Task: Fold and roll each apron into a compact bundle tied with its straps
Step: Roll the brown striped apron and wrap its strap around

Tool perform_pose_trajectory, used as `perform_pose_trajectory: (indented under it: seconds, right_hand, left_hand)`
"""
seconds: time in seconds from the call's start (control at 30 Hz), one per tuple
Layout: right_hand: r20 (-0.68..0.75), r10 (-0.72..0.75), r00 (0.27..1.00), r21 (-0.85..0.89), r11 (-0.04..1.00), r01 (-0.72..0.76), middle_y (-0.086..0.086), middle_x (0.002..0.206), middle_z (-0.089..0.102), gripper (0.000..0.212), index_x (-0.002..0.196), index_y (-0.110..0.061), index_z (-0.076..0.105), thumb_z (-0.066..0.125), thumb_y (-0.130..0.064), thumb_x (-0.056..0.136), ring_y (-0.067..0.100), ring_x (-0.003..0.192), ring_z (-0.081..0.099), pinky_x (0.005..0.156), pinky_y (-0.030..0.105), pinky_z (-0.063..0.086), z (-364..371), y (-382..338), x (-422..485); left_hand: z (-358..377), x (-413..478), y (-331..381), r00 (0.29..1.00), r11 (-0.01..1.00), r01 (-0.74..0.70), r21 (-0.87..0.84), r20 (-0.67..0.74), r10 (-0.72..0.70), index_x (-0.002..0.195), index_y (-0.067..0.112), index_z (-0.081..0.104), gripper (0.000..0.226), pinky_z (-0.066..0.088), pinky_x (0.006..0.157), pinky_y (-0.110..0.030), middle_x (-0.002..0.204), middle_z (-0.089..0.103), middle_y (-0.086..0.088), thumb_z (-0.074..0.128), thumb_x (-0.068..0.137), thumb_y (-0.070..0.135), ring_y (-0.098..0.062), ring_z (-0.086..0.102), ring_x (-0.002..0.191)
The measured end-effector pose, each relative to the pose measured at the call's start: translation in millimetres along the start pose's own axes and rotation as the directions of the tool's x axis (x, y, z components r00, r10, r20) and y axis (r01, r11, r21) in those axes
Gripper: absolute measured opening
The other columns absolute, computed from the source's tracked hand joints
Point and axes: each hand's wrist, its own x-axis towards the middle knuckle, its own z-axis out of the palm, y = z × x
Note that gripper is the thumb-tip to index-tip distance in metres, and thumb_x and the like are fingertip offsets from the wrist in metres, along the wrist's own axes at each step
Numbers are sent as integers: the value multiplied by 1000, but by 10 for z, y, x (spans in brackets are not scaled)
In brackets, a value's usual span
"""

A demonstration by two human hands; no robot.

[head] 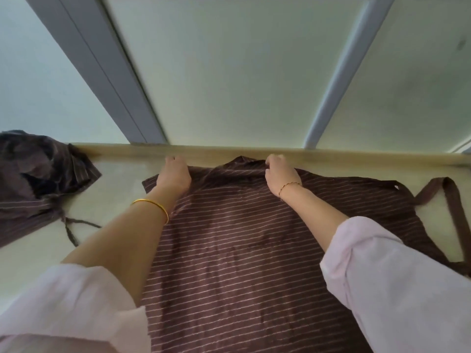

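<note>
apron [242,250] long axis 12–6 on counter [114,179] | I see left hand [174,175], right hand [280,175] level, fingers [274,159] gripping its 12 o'clock edge

Brown striped apron [237,238] lies spread flat; second apron [35,174] heaped left.

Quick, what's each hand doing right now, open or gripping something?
Left hand: closed, gripping the far edge of the striped apron.
Right hand: closed, gripping that same far edge.
</note>
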Motion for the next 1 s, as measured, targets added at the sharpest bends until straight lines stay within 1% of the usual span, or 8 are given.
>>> perform_pose_trajectory:
  seconds: [0.1,0.27,0.4,0.5,0.6,0.7,0.9,1.0]
  right_hand:
    - [31,57,998,5,998,-57,11,123,50,25,122,-7,48,42,-12,98,27,100,57,80,38,51,81,-13,301]
    - [50,111,993,-191,977,-99,8,110,52,23,114,-9,49,49,-24,96,25,77,58,61,34,47,253,42,520]
    - [-137,275,952,-31,959,-282,4,91,59,15,101,-13,56,45,-22,98,22,75,55,61,31,43,180,263,590]
    - [-269,457,848,264,882,-392,4,89,59,11,103,-12,54,46,-18,96,24,77,59,61,32,45,60,475,606]
    - [-285,423,860,423,861,-283,4,97,56,9,102,-13,47,51,-15,94,25,76,65,64,38,56,27,463,567]
    - [-320,378,869,441,871,-217,5,105,47,17,103,-10,45,57,-16,92,18,71,59,64,31,53,31,374,469]
    - [-275,232,933,318,938,-140,7,115,44,16,105,-9,48,55,-12,92,17,68,52,62,24,40,143,260,247]
    - [-232,199,952,296,947,-126,8,117,45,17,108,-10,49,54,-10,92,18,69,56,64,25,45,203,224,185]
  left_hand:
    - [52,293,-60,995,999,-4,39,100,0,128,1,45,37,46,91,-43,127,48,-21,44,91,0,-37,51,110]
    - [65,565,-96,964,998,63,-28,260,-54,100,7,54,12,49,60,-30,79,66,-13,47,91,4,-22,63,65]
    - [46,696,83,993,990,-107,-93,-60,102,114,4,55,25,47,85,-40,115,55,-18,46,91,3,-34,59,94]
    - [57,600,291,971,953,-232,-194,-103,215,133,8,39,41,45,89,-36,137,31,-15,50,94,11,-30,59,95]
    - [163,510,348,949,933,-314,-174,-70,307,118,10,45,40,47,83,-32,129,32,-7,60,89,33,-23,54,96]
    - [285,484,308,908,908,-418,38,40,417,107,16,54,45,47,90,-34,124,35,-3,64,82,51,-19,43,108]
    - [369,465,232,915,882,-404,242,115,388,105,16,62,18,45,88,-35,114,47,-7,60,91,26,-25,46,107]
    - [264,491,265,930,939,-342,24,149,335,97,17,62,9,49,77,-29,103,55,-4,59,91,23,-17,55,89]
